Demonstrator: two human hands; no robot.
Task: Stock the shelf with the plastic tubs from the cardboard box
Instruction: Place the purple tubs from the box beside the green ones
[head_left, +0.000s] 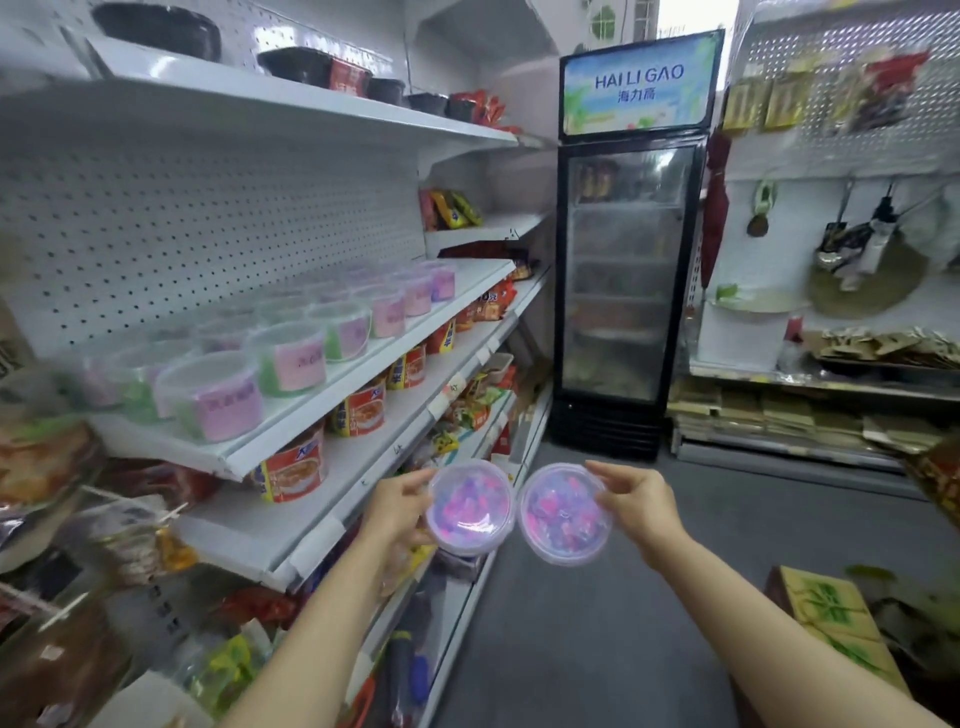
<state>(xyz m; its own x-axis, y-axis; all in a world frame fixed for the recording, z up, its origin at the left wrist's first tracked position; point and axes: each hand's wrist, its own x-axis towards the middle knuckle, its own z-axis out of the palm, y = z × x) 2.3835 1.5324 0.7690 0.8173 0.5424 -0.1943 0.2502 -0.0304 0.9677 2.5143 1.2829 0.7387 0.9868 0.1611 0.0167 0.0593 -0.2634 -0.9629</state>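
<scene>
a: what's in the hands?
b: left hand (397, 506) grips one tub (469, 505), right hand (641, 506) grips another tub (564, 513), side by side (lids up, over the aisle).
a: around them?
b: shelf (332, 387) at left carries rows of tubs (291, 358); noodle cups (358, 410) below, fridge (626, 249) ahead, cardboard box (831, 618) at right.

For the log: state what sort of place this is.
Most likely a small convenience shop: white retail shelving stocked with packaged noodle cups, and a glass-door drinks fridge at the aisle's end.
</scene>
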